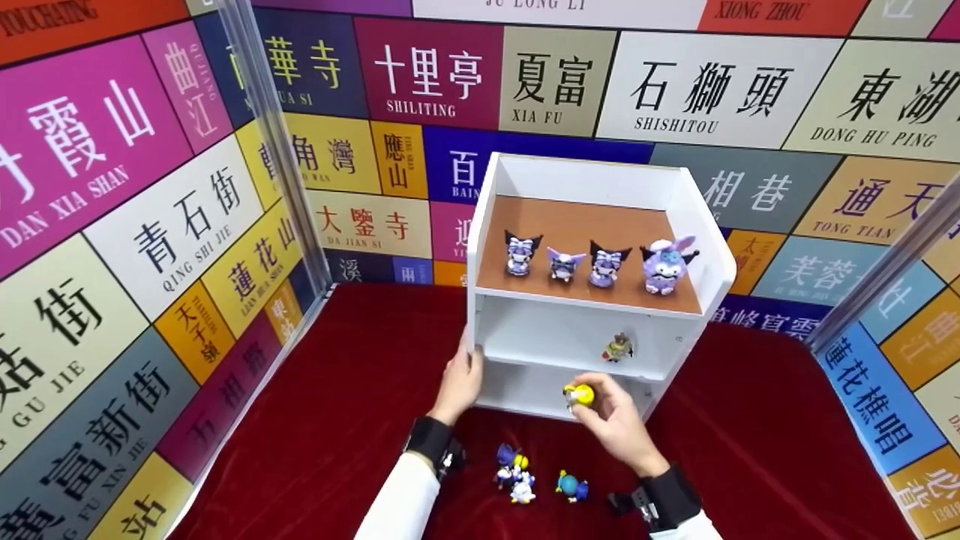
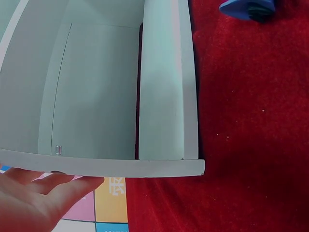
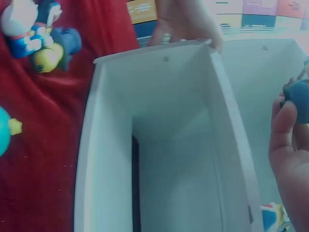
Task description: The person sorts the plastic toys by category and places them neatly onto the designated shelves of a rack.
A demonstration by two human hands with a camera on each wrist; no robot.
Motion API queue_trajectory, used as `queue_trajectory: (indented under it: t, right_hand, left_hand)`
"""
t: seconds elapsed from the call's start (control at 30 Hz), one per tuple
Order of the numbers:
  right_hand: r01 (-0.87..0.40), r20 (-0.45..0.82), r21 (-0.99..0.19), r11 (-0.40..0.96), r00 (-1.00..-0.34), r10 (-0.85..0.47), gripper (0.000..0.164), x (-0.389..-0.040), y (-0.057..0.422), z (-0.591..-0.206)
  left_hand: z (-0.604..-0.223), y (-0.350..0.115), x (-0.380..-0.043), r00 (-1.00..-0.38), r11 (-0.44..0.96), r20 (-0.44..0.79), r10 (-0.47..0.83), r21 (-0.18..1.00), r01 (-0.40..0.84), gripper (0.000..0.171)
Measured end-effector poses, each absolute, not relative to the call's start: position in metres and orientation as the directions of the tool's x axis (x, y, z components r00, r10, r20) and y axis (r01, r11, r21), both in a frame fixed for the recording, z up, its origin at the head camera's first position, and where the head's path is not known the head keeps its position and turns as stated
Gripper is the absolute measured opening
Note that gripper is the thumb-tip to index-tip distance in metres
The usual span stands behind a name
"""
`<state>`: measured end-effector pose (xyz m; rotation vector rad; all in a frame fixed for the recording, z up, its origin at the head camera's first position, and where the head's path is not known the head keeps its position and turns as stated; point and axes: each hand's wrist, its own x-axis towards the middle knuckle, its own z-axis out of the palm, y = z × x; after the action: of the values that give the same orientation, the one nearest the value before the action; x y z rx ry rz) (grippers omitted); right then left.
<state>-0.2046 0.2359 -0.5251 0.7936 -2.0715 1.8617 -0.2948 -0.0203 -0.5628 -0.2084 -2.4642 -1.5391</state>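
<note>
Backdrop: walls of coloured place-name signs around a counter [image 1: 750,450] draped in red cloth.
Left hand [image 1: 459,382]: flat, fingers straight, pressed on the left side of the white shelf unit [image 1: 491,225], steadying it.
Loose figures [image 1: 514,471]: on the cloth near the counter's front edge, between the two wrists.
Right hand [image 1: 615,420]: fingers pinching a yellow-headed figure [image 1: 580,394], just in front of the lowest compartment.
Relation: opening lies straight ahead of the right hand, which is nearer.
Above: small figure [image 1: 618,347] on the middle shelf; four purple figures [image 1: 600,262] on top.
</note>
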Motion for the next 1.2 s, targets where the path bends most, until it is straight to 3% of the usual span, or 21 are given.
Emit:
queue_trajectory:
  t: [0.23, 0.4, 0.47, 0.67, 1.2]
  right_hand:
    - [-0.580, 0.573, -0.815, 0.001, -0.806, -0.148, 0.028, -0.209, 0.237, -0.510]
    - [-0.574, 0.567, -0.817, 0.057, -0.818, -0.103, 0.028, -0.214, 0.241, -0.493]
    - [-0.571, 0.565, -0.813, 0.118, -0.821, -0.077, 0.030, -0.217, 0.243, -0.487]
    - [-0.555, 0.624, -0.680, 0.479, -0.781, -0.019, 0.033, -0.221, 0.243, -0.460]
    - [-0.636, 0.642, -0.348, 0.689, -0.697, -0.319, 0.032, -0.257, 0.258, -0.446]
  left_hand:
    - [-0.562, -0.020, -0.294, -0.964, 0.444, 0.266, -0.007, 0.864, 0.235, 0.056]
    - [-0.561, -0.020, -0.296, -0.963, 0.442, 0.268, -0.010, 0.865, 0.236, 0.056]
    - [-0.561, -0.020, -0.296, -0.963, 0.444, 0.270, -0.008, 0.864, 0.238, 0.056]
    - [-0.561, -0.020, -0.297, -0.960, 0.446, 0.280, -0.007, 0.860, 0.248, 0.056]
    - [-0.561, -0.021, -0.293, -0.965, 0.448, 0.263, -0.010, 0.864, 0.230, 0.056]
